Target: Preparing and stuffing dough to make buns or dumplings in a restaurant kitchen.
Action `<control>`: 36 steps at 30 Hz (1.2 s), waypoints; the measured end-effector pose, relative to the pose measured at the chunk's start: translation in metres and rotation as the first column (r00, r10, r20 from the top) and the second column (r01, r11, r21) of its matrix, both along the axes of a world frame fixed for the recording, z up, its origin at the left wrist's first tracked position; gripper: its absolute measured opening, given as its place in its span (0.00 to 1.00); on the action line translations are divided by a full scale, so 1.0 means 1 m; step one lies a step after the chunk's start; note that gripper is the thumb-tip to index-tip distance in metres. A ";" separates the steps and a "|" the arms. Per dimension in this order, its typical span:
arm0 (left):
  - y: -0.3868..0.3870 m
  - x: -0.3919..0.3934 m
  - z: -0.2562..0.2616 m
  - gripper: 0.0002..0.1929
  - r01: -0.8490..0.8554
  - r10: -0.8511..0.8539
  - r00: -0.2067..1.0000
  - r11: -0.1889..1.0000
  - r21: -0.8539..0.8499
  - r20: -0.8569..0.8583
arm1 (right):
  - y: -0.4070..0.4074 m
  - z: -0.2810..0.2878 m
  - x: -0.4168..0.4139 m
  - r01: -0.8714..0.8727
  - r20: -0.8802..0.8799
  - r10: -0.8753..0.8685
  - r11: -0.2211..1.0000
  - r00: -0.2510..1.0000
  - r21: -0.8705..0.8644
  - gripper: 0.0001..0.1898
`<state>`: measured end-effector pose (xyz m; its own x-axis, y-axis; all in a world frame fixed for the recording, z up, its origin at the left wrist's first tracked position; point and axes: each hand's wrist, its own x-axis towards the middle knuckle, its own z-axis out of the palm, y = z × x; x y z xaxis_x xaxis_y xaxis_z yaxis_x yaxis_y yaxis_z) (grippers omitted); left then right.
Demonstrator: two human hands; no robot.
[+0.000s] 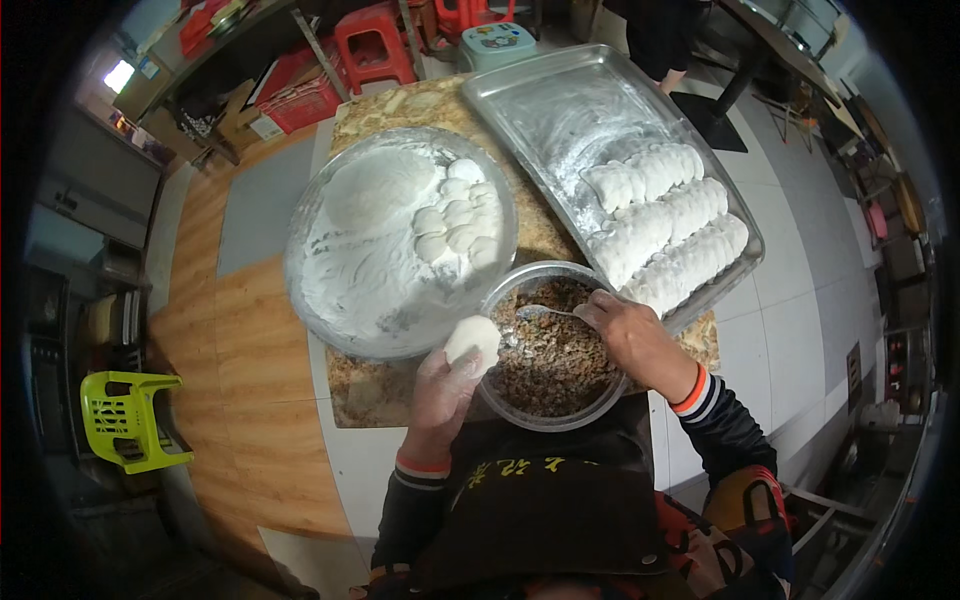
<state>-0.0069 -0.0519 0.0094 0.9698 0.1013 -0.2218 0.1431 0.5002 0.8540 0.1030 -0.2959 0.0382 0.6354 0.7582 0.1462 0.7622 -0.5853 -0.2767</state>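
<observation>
My left hand (444,394) holds a flat, round dough wrapper (474,345) at the near edge of a floured round metal tray (360,277). On that tray lie a large dough piece (379,187) and several small flattened dough pieces (459,217). With my right hand (637,341) I grip the handle of a metal spoon (534,310), its bowl over the chopped filling (555,360) in a round metal bowl (559,427). Behind my right hand, a rectangular metal tray (540,157) carries rows of floured, filled dumplings (667,225).
The trays and bowl rest on a stone-patterned table (375,397). Red plastic stools (375,45) and a light-blue lidded bin (496,41) stand beyond it. A person's dark-clothed legs (660,37) show at the back right. A green plastic chair (135,420) is at left.
</observation>
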 end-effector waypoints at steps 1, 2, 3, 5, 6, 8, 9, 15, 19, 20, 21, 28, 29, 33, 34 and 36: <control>-0.001 -0.002 0.001 0.21 -0.039 0.037 0.998 0.999 0.021 0.050 | 0.001 -0.001 0.002 -0.005 0.000 0.005 1.000 1.000 0.002 0.18; 0.003 -0.005 -0.008 0.21 -0.044 0.043 0.998 0.999 0.023 0.051 | 0.002 -0.001 0.003 0.023 0.032 -0.023 1.000 0.999 -0.003 0.17; 0.010 -0.007 -0.027 0.20 -0.045 0.041 0.998 0.995 0.093 0.046 | 0.002 -0.001 0.005 0.052 0.063 -0.051 0.999 0.997 -0.006 0.17; 0.012 -0.014 -0.035 0.20 -0.046 0.041 0.998 0.986 0.163 0.037 | -0.003 -0.011 0.014 0.074 0.076 -0.076 0.997 0.994 0.027 0.18; 0.010 -0.017 -0.027 0.21 -0.027 0.026 0.998 1.000 -0.009 -0.053 | -0.004 -0.016 0.018 0.101 0.087 -0.106 0.993 0.991 0.059 0.18; 0.005 -0.020 -0.025 0.23 -0.008 -0.025 0.987 0.978 -0.210 -0.158 | -0.003 -0.024 0.028 0.054 0.077 -0.061 0.995 0.995 0.081 0.18; 0.004 -0.020 -0.024 0.23 -0.012 -0.022 0.987 0.978 -0.208 -0.159 | -0.001 -0.028 0.032 0.008 0.069 -0.015 0.995 0.998 0.104 0.18; 0.001 -0.016 -0.011 0.22 0.003 -0.042 0.978 0.983 -0.185 -0.206 | 0.001 -0.025 0.041 -0.084 -0.240 0.100 0.994 0.966 0.077 0.15; -0.005 -0.016 -0.009 0.20 -0.072 0.029 0.980 0.974 -0.214 -0.195 | -0.017 -0.024 0.047 -0.089 -0.430 0.100 0.995 0.897 0.046 0.13; -0.007 -0.015 -0.008 0.20 -0.086 0.052 0.987 0.970 -0.229 -0.151 | -0.026 -0.029 0.047 -0.078 -0.394 0.095 0.995 0.914 0.058 0.13; -0.006 -0.015 -0.008 0.20 -0.085 0.051 0.987 0.970 -0.229 -0.151 | -0.028 -0.029 0.046 -0.069 -0.358 0.091 0.995 0.929 0.072 0.13; -0.013 -0.001 -0.013 0.20 0.053 -0.082 0.991 0.966 -0.254 -0.104 | -0.032 0.013 0.030 0.080 -0.487 0.009 0.984 0.873 0.161 0.14; -0.017 0.003 -0.013 0.20 0.069 -0.103 0.990 0.948 -0.312 -0.096 | -0.031 0.015 0.027 0.107 -0.459 -0.014 0.979 0.888 0.176 0.15; -0.032 0.024 -0.016 0.22 0.058 -0.173 0.973 0.820 -0.569 -0.151 | -0.025 0.023 0.006 0.197 -0.432 -0.089 0.957 0.898 0.214 0.21; -0.036 0.029 -0.023 0.21 0.060 -0.174 0.977 0.771 -0.634 -0.119 | -0.028 0.014 0.002 0.126 -0.335 -0.036 0.960 0.941 0.252 0.26; -0.039 0.036 -0.030 0.21 0.074 -0.176 0.980 0.762 -0.644 -0.095 | -0.025 0.003 -0.013 0.104 -0.230 -0.046 0.963 0.972 0.247 0.28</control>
<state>0.0296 -0.0905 -0.0209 0.9164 -0.2320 -0.3261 0.3362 0.8883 0.3128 0.0901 -0.3211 0.0413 0.7275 0.6623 0.1789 0.6216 -0.5259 -0.5806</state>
